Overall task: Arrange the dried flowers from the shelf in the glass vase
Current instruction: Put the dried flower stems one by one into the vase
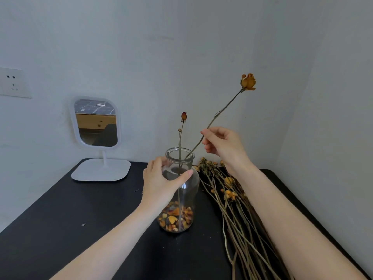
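the glass vase [190,190] stands upright on the black top [80,219], about mid-width and just left of a loose bundle of dried flowers [232,199]. your left hand [161,182] grips it at the shoulder below the neck, with the thumb across the front and the fingers curled round the far side. your right hand [224,144] pinches the stem of a yellow rose [248,81] between thumb and fingertips, above and to the right of the vase mouth. the other fingers are loosely curled. that stem leans right, and its lower end is already inside the neck.

1 thinner stem with a small dark bud [183,116] stands nearly straight in the vase. the glass is clear and narrows at the waist. a layer of orange and brown petals [175,218] covers its bottom.

the top is matte black, with a few small crumbs scattered on it. the bundle lies flat under your right forearm, with its heads toward the wall and its stems running off the near edge. the pale wall [181,47] meets the back edge of the top, and a second wall closes in on the right, so the vase sits near a corner. to the left, a white mirror [96,122] stands on its base at the back edge, well apart from the vase. a wall socket [12,82] sits further left. between the mirror and the vase, and toward you on the left, the top is open.
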A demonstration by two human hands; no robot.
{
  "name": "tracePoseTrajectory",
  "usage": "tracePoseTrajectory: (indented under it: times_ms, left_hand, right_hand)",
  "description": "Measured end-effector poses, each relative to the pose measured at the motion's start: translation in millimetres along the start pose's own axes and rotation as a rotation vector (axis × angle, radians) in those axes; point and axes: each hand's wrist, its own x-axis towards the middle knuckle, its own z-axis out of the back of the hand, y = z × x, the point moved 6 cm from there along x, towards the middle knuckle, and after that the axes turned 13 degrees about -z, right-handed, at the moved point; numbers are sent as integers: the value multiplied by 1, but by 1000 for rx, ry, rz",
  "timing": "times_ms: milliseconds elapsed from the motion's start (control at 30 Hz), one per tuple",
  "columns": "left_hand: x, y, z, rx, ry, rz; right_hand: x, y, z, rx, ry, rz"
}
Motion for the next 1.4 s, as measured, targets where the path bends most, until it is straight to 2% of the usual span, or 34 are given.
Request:
tracePoseTrajectory:
  times_ms: [133,233,300,367,433,567,700,833,1033,1167,1400]
  left_hand:
    - [-17,-5,15,-13,-146,-8]
    - [-48,-27,30,6,-306,-214]
    - [-72,-47,23,24,-265,-375]
    - [-93,-61,1,51,-124,-490]
    - [-105,-66,-29,106,55,-517]
    - [-94,-38,-88,151,273,-248]
    - [-69,-11,-129,133,302,-31]
    - [-41,-5,-156,239,332,41]
    - [-23,1,-171,430,310,174]
    - [-25,23,-171,425,356,306]
    - [-24,41,-169,345,368,395]
  right_hand:
    - [-5,-5,10,-4,57,-13]
    - [-7,-19,34,-18,31,-41]
    - [-7,-38,55,-58,-1,-111]
    - [-8,-61,77,-134,-43,-191]
    - [-10,-83,97,-225,-85,-243]
    - [-18,-115,127,-447,-114,-296]
    - [-20,-138,143,-646,-134,-352]
    - [-16,-157,148,-768,-126,-439]
    - [-11,-177,145,-811,-87,-539]
    - [-9,-180,146,-764,-101,-530]
    - [-10,-175,156,-675,-199,-483]
